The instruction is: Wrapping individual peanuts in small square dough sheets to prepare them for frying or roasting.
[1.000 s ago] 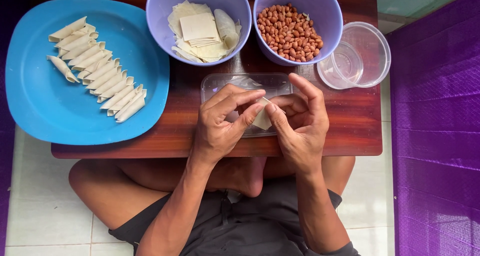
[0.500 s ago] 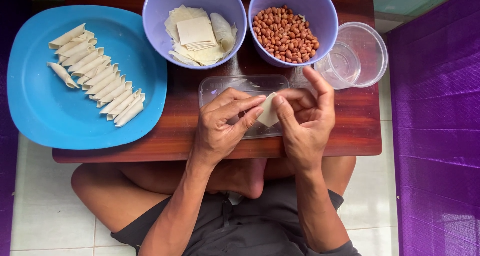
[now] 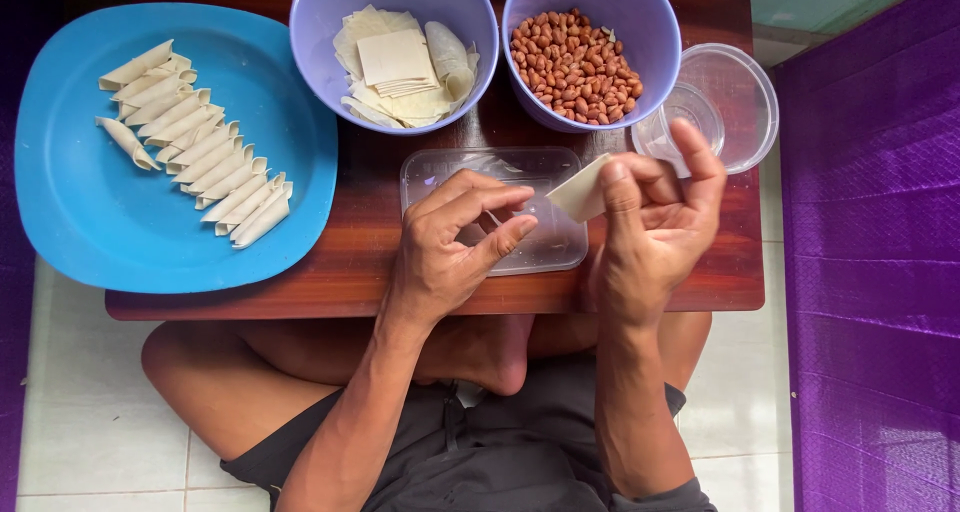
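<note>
Pinching a pale wrapper (image 3: pixel 580 190) in right hand (image 3: pixel 650 237) fingers, left hand (image 3: pixel 450 242) fingers curled empty, hiding clear tray (image 3: pixel 545 257) beneath

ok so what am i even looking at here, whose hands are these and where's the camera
The camera sits on a person's head and looks straight down, so the two bare hands are that person's own, above crossed legs on a tiled floor. In front stands a low wooden table. The right hand has a grip on a pale square wrapper. The left hand holds nothing and hovers over a clear plastic tray. On the table: a blue plate with rolled wrappers, a purple bowl of flat wrappers, a second purple bowl of peanuts, and clear round tubs.
</note>
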